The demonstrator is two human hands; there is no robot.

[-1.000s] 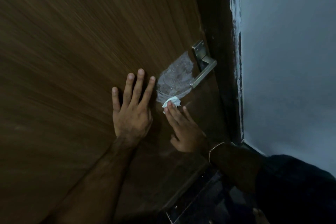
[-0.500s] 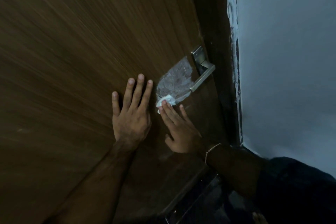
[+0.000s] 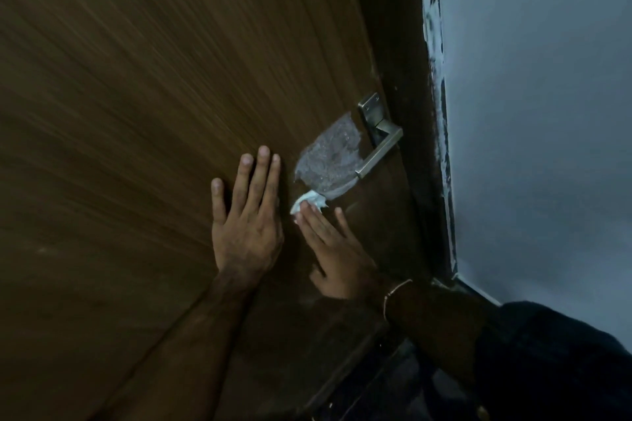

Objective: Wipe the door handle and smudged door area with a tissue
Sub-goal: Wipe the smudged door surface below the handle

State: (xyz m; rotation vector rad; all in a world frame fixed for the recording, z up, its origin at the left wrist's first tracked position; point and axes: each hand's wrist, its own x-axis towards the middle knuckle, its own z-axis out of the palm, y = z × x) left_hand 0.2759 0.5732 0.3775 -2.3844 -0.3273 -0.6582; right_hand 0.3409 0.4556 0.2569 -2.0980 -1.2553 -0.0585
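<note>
Dark sleeve: lower right corner, covers the right forearm; thin bracelet at the wrist.

Right hand: flat against the door, fingers straight and reaching up-left. Fingertips press a tissue to the wood; nothing is curled round it.

Left hand: just left of the right hand, palm flat on the door, fingers straight and pointing up, thumb out of view. Holds nothing.

Tissue: small white wad, partly under the right fingertips, touching the lower edge of the smudge.

Smudge: pale grey, foamy-looking patch on the brown wood grain, between the left fingertips and the handle, directly left of the lever.

Door handle: brushed metal lever on a rectangular plate near the door's right edge. Long axis runs diagonally in the picture; free end points down-left, toward the smudge; pivot end up-right at the plate. No brand, label or writing can be read on it.

Door frame: dark strip right of the handle.

Wall: grey-blue, far right, with a rough white paint edge along the frame.
</note>
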